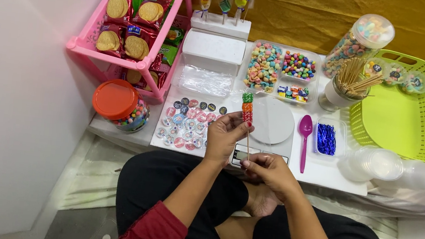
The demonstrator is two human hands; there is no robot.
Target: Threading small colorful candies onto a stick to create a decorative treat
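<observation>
Wooden skewer point(248, 137) with green, orange and red candies point(247, 106) stands upright over the desk point(323, 175), above the white scale point(272, 122). Head view: left hand point(224, 137) fingers pinch it just under the candies; right hand point(265, 172) fingers close on its lower end. Keeping it vertical looks wise.

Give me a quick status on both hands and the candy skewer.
Left hand pinching candy skewer near the candies. Right hand gripping its bottom end. Skewer upright above white round scale; nothing in the way.
</observation>
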